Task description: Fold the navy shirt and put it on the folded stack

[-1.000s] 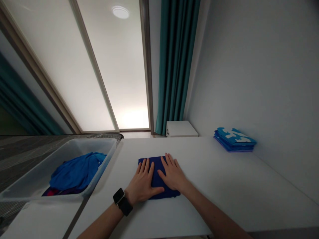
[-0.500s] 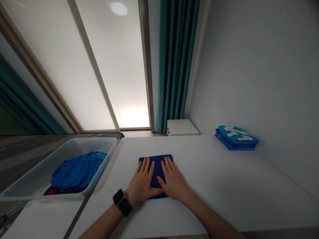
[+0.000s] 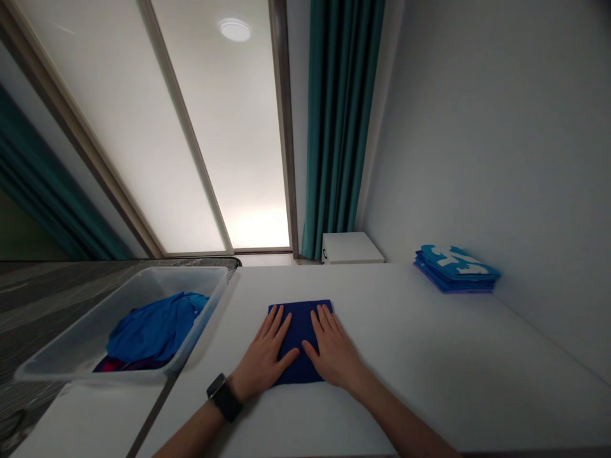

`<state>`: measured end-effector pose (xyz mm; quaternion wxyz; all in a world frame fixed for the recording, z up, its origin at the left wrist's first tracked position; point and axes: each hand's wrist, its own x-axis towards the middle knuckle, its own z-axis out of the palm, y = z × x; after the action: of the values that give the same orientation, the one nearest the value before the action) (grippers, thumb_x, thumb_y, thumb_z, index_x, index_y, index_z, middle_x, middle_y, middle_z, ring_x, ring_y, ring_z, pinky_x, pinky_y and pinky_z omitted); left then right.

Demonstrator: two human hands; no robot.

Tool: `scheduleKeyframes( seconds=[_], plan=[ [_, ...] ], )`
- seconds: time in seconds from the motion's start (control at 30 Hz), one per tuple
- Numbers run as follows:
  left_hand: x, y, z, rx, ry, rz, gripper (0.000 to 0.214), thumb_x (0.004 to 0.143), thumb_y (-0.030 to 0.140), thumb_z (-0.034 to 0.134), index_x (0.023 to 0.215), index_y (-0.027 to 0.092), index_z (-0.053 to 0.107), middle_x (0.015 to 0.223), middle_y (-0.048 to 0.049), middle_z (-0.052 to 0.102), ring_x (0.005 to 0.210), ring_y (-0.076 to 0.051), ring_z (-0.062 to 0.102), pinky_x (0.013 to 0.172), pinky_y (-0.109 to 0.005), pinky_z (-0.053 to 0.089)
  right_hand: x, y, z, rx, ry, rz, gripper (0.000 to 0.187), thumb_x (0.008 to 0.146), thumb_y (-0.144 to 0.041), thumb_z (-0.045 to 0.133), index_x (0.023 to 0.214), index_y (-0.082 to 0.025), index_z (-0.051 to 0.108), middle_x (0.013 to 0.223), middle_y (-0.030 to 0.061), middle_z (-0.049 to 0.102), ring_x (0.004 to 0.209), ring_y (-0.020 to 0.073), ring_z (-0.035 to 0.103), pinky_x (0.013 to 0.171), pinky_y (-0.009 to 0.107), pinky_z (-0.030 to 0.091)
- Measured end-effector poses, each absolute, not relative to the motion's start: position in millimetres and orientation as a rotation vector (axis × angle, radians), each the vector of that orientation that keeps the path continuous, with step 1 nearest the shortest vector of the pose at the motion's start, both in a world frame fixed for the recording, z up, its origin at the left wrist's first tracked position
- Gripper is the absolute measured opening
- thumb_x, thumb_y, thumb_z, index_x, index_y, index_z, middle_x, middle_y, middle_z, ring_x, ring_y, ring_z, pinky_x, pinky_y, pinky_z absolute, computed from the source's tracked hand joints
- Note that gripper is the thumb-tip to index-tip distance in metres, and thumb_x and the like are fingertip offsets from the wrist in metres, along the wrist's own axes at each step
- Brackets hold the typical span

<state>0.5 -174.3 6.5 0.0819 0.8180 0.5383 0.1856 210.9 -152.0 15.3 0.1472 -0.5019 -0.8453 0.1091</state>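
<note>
A dark blue folded cloth (image 3: 300,331) lies flat on the white table (image 3: 382,331) in front of me. My left hand (image 3: 267,353) rests on its left side, palm down, fingers stretched out and the thumb pointing inward. On the cloth's right side lies my right hand (image 3: 333,350), also flat with its fingers extended. The two thumbs are a little apart, with cloth showing between the hands. Neither hand grips anything.
At the left stands a translucent plastic bin (image 3: 200,318) holding a crumpled blue garment (image 3: 157,327) and some darker cloth. A stack of folded blue fabric (image 3: 456,270) sits at the back right by the wall. Behind the table is a small white cabinet (image 3: 352,248).
My left hand has slid left and its thumb has drawn away from my right hand, uncovering more of the cloth. My right hand stays almost in place. The view has shifted slightly.
</note>
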Motion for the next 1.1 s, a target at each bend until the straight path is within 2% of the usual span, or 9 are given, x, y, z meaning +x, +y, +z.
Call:
scheduleKeyframes(
  seconds=[0.1, 0.2, 0.33, 0.47, 0.63, 0.8, 0.9, 1.0, 1.1],
  plan=[
    [-7, -172, 2, 2.119, 1.664, 0.731, 0.064, 0.096, 0.051, 0.038, 0.151, 0.019, 0.026, 0.161, -0.0086, 0.009, 0.148, -0.028, 0.006, 0.119, -0.05, 0.014, 211, -152, 17, -1.446, -2.44, 0.324, 0.072, 0.096, -0.051, 0.033, 0.149, -0.002, 0.029, 0.157, 0.0166, 0.015, 0.146, 0.0295, 0.01, 0.118, 0.046, 0.015],
    [-16, -166, 8, 1.657, 1.659, 0.919, 0.067, 0.094, 0.049, 0.045, 0.15, 0.017, 0.028, 0.159, -0.0125, 0.019, 0.146, -0.027, 0.017, 0.119, -0.046, 0.015, 211, -151, 17, -1.459, -2.44, 0.351, 0.072, 0.096, -0.051, 0.033, 0.149, -0.002, 0.028, 0.157, 0.0167, 0.015, 0.146, 0.0295, 0.009, 0.118, 0.046, 0.014],
    [-19, -158, 36, 1.03, 1.486, 1.09, 0.074, 0.088, 0.04, 0.058, 0.15, 0.015, 0.025, 0.15, -0.0184, 0.039, 0.134, -0.027, 0.044, 0.111, -0.039, 0.035, 212, -151, 14, -1.442, -2.421, 0.378, 0.072, 0.097, -0.052, 0.029, 0.149, -0.003, 0.028, 0.157, 0.0165, 0.014, 0.146, 0.0292, 0.008, 0.118, 0.047, 0.015],
    [-15, -153, 59, 0.749, 1.371, 1.064, 0.078, 0.084, 0.034, 0.067, 0.147, 0.012, 0.027, 0.126, -0.0201, 0.062, 0.106, -0.026, 0.066, 0.095, -0.037, 0.049, 213, -150, 12, -1.424, -2.394, 0.404, 0.071, 0.098, -0.052, 0.026, 0.149, -0.004, 0.029, 0.157, 0.0154, 0.014, 0.146, 0.0281, 0.009, 0.118, 0.047, 0.014],
    [-4, -139, 61, 0.737, 1.283, 0.939, 0.049, 0.08, 0.036, 0.072, 0.119, 0.01, 0.059, 0.107, -0.0159, 0.071, 0.089, -0.023, 0.07, 0.079, -0.031, 0.055, 215, -149, 17, -1.421, -2.391, 0.487, 0.069, 0.099, -0.05, 0.023, 0.149, -0.003, 0.027, 0.157, 0.0146, 0.012, 0.146, 0.0267, 0.007, 0.119, 0.046, 0.012],
    [10, -121, 55, 0.677, 1.244, 0.943, 0.032, 0.077, 0.031, 0.074, 0.098, 0.008, 0.067, 0.09, -0.0152, 0.075, 0.074, -0.022, 0.071, 0.073, -0.031, 0.057, 217, -150, 19, -1.413, -2.374, 0.561, 0.065, 0.1, -0.045, 0.02, 0.149, -0.003, 0.026, 0.158, 0.0133, 0.012, 0.147, 0.0245, 0.006, 0.119, 0.045, 0.01],
    [12, -117, 51, 0.661, 1.213, 0.936, 0.033, 0.075, 0.028, 0.077, 0.1, 0.009, 0.066, 0.088, -0.0146, 0.075, 0.072, -0.022, 0.071, 0.072, -0.033, 0.058, 222, -142, 19, -1.401, -2.367, 0.613, 0.06, 0.099, -0.037, 0.026, 0.15, -0.006, 0.027, 0.158, 0.0121, 0.02, 0.146, 0.0229, 0.013, 0.119, 0.044, 0.01],
    [9, -117, 48, 0.66, 1.173, 0.961, 0.038, 0.073, 0.028, 0.079, 0.105, 0.011, 0.064, 0.09, -0.0138, 0.075, 0.076, -0.024, 0.072, 0.071, -0.034, 0.059, 232, -114, 29, -1.358, -2.366, 0.597, 0.057, 0.092, -0.031, 0.042, 0.146, -0.012, 0.037, 0.151, 0.0128, 0.038, 0.142, 0.0247, 0.027, 0.118, 0.045, 0.014],
    [8, -119, 49, 0.667, 1.111, 0.993, 0.04, 0.072, 0.026, 0.079, 0.106, 0.013, 0.063, 0.095, -0.0134, 0.074, 0.08, -0.024, 0.072, 0.075, -0.035, 0.058, 238, -68, 48, -1.192, -2.49, 0.672, 0.061, 0.083, -0.033, 0.058, 0.14, -0.014, 0.047, 0.142, 0.0154, 0.049, 0.133, 0.0275, 0.04, 0.114, 0.044, 0.025]
  ],
)
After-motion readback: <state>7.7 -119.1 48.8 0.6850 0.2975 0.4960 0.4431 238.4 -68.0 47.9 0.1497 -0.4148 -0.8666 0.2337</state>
